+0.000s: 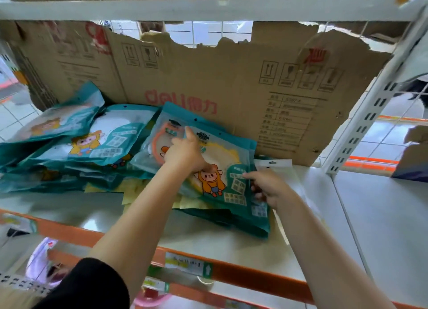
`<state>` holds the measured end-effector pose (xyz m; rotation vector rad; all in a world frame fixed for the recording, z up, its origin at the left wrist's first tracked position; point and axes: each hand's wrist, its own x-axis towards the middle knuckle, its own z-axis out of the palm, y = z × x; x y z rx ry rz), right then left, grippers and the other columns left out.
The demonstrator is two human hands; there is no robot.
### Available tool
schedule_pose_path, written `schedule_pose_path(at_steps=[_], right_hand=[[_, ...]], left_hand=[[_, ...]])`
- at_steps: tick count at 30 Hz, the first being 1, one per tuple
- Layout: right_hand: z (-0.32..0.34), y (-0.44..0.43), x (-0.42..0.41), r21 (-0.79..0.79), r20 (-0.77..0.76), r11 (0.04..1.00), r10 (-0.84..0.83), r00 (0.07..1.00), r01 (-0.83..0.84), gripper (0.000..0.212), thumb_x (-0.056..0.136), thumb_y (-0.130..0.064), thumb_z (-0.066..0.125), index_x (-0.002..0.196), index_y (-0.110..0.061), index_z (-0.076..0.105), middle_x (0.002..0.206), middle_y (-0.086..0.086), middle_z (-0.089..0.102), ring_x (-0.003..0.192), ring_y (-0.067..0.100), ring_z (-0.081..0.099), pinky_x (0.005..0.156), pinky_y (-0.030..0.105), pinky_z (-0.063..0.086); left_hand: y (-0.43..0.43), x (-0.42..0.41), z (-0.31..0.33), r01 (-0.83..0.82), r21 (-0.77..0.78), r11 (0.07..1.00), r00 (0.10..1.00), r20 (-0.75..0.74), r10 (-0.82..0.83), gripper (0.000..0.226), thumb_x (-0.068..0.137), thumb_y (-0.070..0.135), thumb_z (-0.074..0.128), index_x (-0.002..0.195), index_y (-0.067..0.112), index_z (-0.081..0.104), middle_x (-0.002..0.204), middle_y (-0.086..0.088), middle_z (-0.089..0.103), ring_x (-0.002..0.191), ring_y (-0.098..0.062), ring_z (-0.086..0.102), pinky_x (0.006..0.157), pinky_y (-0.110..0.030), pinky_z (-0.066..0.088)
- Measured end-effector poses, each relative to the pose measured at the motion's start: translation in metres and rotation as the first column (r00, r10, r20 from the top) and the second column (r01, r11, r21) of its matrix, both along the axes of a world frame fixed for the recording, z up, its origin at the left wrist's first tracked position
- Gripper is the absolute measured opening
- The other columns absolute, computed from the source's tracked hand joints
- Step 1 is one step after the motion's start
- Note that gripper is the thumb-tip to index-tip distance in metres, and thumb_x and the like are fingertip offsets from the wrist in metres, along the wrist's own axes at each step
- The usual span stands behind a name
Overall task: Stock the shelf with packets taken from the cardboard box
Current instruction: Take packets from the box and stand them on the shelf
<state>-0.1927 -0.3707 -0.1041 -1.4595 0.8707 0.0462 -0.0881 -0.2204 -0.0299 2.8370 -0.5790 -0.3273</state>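
Packet on top (pixel 229 179), teal with a cartoon bear in a yellow coat, lies flat on a low heap of its fellows on the white shelf (pixel 231 241), about the middle of the board. Its long axis runs slantwise, from the far left corner to the near right corner, which overhangs the heap toward the camera.

Both hands are on it. The left hand (pixel 185 153) lies on its far left part, palm down, with the forefinger (pixel 190 135) stretched toward the top seam and pressing. I see no finger of that hand curled round the packet. The right hand (pixel 268 188) is at the near right edge, thumb on the printed face and fingers tucked beneath, pinching that edge.

So the packet lies under the left hand, and stretches away and leftward from the right hand. I judge that any sliding or squaring of it will be steered by the right hand along that slant, while the left holds it down.

To the left, other packets (pixel 111 137) of the same kind lie overlapped in loose, tilted rows, touching this heap. Behind them all a torn cardboard sheet (pixel 231 84) stands at the back of the bay. Along the front runs an orange rail (pixel 243 274) with a price label (pixel 187 264). I cannot make out the supply box.
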Motion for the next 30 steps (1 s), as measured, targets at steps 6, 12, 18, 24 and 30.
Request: schedule_pose_path(at_steps=[6, 12, 18, 24, 30], right_hand=[[0.004, -0.006, 0.011, 0.158, -0.007, 0.987, 0.013, 1.0, -0.011, 0.01, 0.093, -0.02, 0.053, 0.087, -0.013, 0.049, 0.062, 0.002, 0.04, 0.048, 0.01, 0.034, 0.034, 0.019, 0.025], [0.011, -0.002, 0.011, 0.102, 0.07, 0.994, 0.026, 0.997, -0.033, 0.006, 0.091, -0.008, 0.057, 0.095, -0.008, 0.062, 0.094, 0.012, 0.07, 0.081, 0.025, 0.065, 0.069, 0.032, 0.052], [0.028, -0.002, -0.003, -0.025, 0.114, 0.999, 0.026, 0.993, -0.023, 0.006, 0.094, -0.01, 0.054, 0.092, -0.015, 0.057, 0.085, 0.007, 0.065, 0.041, 0.004, 0.053, 0.03, 0.015, 0.028], [0.038, 0.002, -0.026, -0.119, 0.236, 0.983, -0.106, 0.966, 0.137, 0.008, 0.093, -0.009, 0.055, 0.099, -0.013, 0.056, 0.097, 0.01, 0.068, 0.079, 0.024, 0.068, 0.042, 0.021, 0.049], [0.039, 0.001, -0.062, -0.288, 0.383, 0.889, -0.233, 0.894, 0.355, 0.01, 0.093, -0.011, 0.055, 0.094, -0.02, 0.054, 0.095, -0.001, 0.065, 0.085, 0.019, 0.066, 0.078, 0.043, 0.057]], left_hand=[[0.026, 0.024, 0.005, -0.207, -0.488, 0.848, 0.977, -0.049, 0.21, 0.083, 0.075, 0.035, 0.076, 0.141, 0.009, 0.034, 0.131, -0.009, 0.054, 0.117, -0.027, 0.052, 0.09, -0.034, 0.045], [0.042, 0.021, 0.004, -0.258, -0.698, 0.668, 0.966, -0.201, 0.163, 0.032, 0.082, 0.022, 0.07, 0.111, 0.019, 0.056, 0.087, 0.007, 0.065, 0.082, -0.015, 0.066, 0.075, -0.035, 0.056], [0.048, 0.014, 0.006, -0.276, -0.776, 0.566, 0.96, -0.249, 0.127, 0.026, 0.085, 0.015, 0.066, 0.103, 0.024, 0.049, 0.091, 0.004, 0.061, 0.077, -0.011, 0.061, 0.067, -0.028, 0.051], [0.056, 0.007, 0.004, -0.246, -0.792, 0.559, 0.969, -0.212, 0.125, 0.03, 0.084, 0.021, 0.068, 0.109, 0.019, 0.051, 0.107, -0.002, 0.063, 0.096, -0.024, 0.064, 0.086, -0.047, 0.054], [0.06, -0.004, 0.001, -0.287, -0.849, 0.444, 0.953, -0.299, 0.044, 0.036, 0.081, 0.017, 0.071, 0.113, 0.016, 0.055, 0.109, -0.006, 0.067, 0.093, -0.024, 0.066, 0.085, -0.047, 0.054]])
